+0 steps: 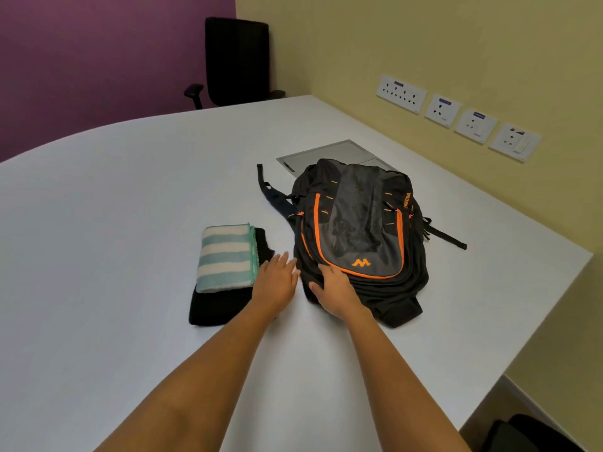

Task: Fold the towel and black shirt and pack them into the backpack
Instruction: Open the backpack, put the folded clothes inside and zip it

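Observation:
A black and grey backpack (359,230) with orange trim lies flat on the white table (114,207), zipped as far as I can see. To its left a folded green-and-white striped towel (225,256) rests on top of a folded black shirt (212,306). My left hand (275,285) hovers flat with fingers apart between the towel and the backpack, holding nothing. My right hand (332,288) rests on the backpack's near left edge, fingers spread over the fabric; whether it grips the fabric is unclear.
A grey cable hatch (329,153) is set into the table behind the backpack. A black office chair (235,60) stands at the far edge. Wall sockets (456,117) line the yellow wall on the right. Backpack straps (270,194) trail out on both sides.

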Available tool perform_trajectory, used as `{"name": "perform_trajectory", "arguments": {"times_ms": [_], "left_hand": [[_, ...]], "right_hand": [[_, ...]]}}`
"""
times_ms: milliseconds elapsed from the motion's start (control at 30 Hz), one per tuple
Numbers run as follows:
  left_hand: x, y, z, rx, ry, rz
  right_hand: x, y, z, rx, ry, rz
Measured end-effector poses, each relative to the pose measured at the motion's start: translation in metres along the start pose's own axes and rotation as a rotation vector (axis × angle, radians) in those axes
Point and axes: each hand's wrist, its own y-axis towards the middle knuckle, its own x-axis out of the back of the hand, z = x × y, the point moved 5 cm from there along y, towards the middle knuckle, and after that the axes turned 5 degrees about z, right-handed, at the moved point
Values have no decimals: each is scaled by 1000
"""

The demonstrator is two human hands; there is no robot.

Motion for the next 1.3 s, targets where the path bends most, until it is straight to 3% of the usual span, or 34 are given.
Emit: {"name": "perform_trajectory", "arguments": {"times_ms": [133, 233, 467, 567, 700, 833, 933, 1033, 1133, 1300], "left_hand": [[31, -16, 40, 131, -22, -149], [43, -23, 69, 191, -15, -146], [43, -30, 127, 270, -74, -136], [36, -25, 141, 270, -124, -112], [18, -17, 155, 297, -201, -94], [4, -9, 162, 313, -281, -139], [-3, -5, 165, 312, -299, -167], [-8, -2, 167, 309, -304, -175], [-10, 0, 168, 305, -315, -179], [-12, -1, 169, 277, -339, -186]], "right_hand": [[-5, 5, 56, 32, 286, -59], [-14, 14, 96, 20, 371, -12], [-43, 35, 155, 96, 162, 9], [-59, 48, 158, 80, 42, 14], [-81, 66, 145, -2, 61, 17], [-91, 79, 135, -137, 287, -41], [-97, 88, 123, -310, 482, 8], [-93, 95, 115, -396, 532, 40], [-94, 107, 109, -430, 578, 87], [-96, 122, 98, -437, 915, 219]]}}
